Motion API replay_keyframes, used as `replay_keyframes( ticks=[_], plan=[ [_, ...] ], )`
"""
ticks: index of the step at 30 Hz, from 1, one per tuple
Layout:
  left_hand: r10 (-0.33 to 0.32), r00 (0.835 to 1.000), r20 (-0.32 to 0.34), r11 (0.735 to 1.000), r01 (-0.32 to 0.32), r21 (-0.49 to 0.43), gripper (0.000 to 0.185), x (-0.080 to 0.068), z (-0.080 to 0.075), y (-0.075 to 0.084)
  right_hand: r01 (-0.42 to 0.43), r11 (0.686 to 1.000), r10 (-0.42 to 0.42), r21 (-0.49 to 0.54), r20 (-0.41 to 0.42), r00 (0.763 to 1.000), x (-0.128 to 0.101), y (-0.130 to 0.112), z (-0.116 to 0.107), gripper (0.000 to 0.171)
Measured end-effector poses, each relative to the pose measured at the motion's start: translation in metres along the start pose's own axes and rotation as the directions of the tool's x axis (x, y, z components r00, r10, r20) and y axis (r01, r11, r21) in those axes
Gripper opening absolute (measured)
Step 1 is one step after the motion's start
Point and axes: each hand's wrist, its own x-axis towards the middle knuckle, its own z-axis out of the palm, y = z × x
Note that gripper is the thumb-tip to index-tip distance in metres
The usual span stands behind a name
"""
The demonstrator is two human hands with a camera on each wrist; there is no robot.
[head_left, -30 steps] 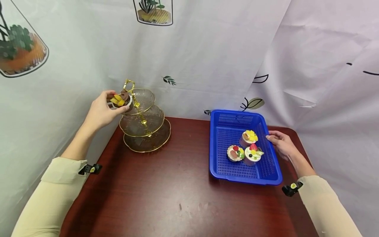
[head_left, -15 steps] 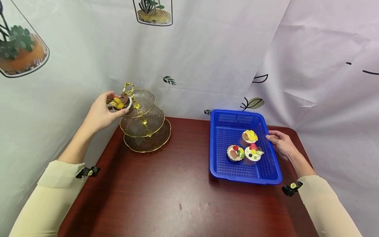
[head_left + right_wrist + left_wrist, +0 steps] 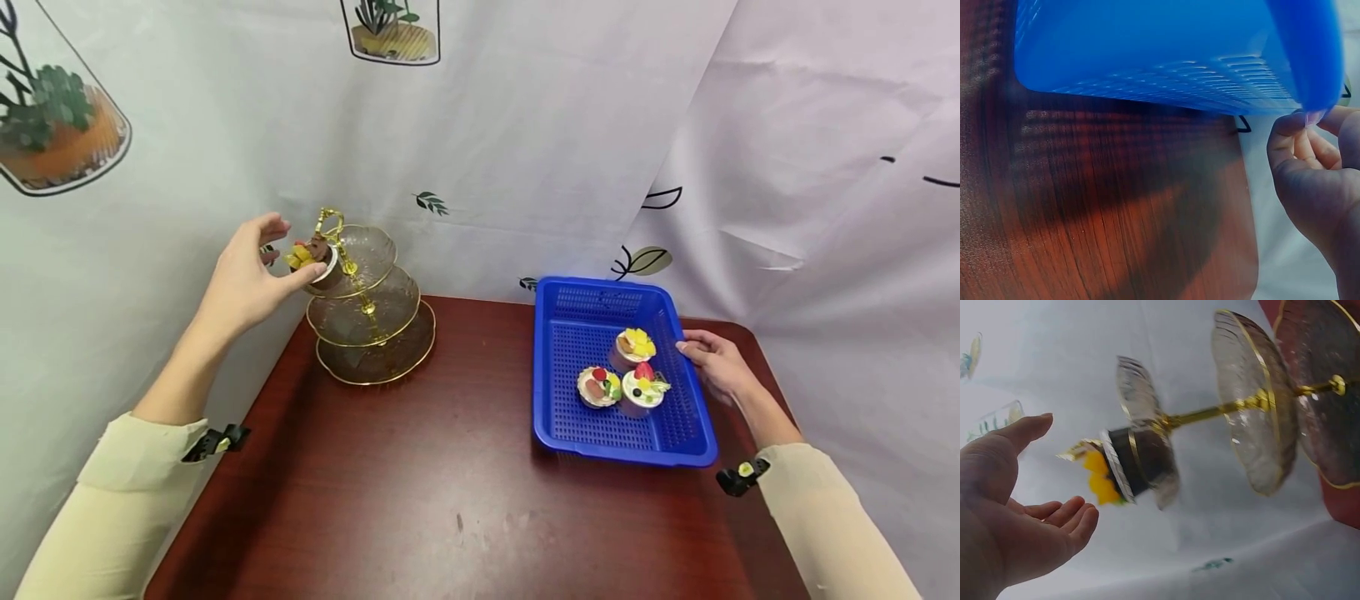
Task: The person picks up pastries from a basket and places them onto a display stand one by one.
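Sitting in one basket (image 3: 570, 350): three cupcakes (image 3: 641, 392); one dark cupcake (image 3: 321, 248) on stand (image 3: 368, 309).

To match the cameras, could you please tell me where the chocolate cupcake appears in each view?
Head: chocolate cupcake left of centre, at the top gold-rimmed plate.
Left wrist: cupcake slightly left of centre, beyond the left hand.
Right wrist: not in it.
Shared landmark: the reddish table, in all three.
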Motion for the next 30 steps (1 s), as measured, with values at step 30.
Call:
replay_keyframes(
  ticks=[30],
  plan=[
    [0.351, 0.900, 0.256, 0.902, -0.252, -0.351, 0.087, -0.029, 0.143, 0.075, -0.013, 0.986, 0.011, -0.165, -0.017, 1.000, -0.002, -0.005, 0.003, 0.050]
  ],
)
